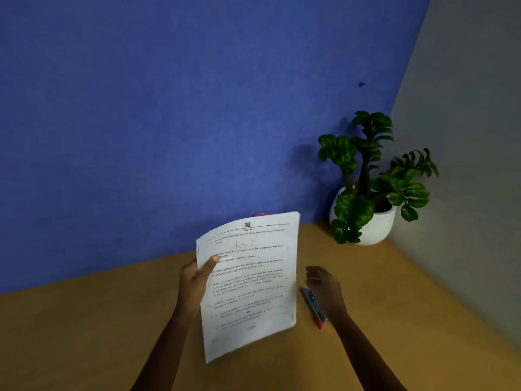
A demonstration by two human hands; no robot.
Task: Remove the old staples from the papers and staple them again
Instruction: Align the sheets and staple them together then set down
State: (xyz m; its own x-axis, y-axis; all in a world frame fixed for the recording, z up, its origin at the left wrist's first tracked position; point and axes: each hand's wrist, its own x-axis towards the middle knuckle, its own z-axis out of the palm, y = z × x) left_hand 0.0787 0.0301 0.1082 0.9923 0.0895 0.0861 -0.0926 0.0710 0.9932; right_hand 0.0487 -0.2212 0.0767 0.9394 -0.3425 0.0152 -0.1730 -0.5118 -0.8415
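The left hand (194, 280) pinches the papers (248, 283) by their left edge, thumb on the front, holding them upright above the desk (112, 334), well in from its edges. The stapler (315, 307) lies flat on the desk just right of the papers, its long axis running away from the person toward the back wall. The right hand (324, 289) hovers right over it, loosely curled and holding nothing, so it looks the nearer hand for a pickup.

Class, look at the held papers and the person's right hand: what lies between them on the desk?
In the head view, a stapler lies on the desk between the papers and the right hand.
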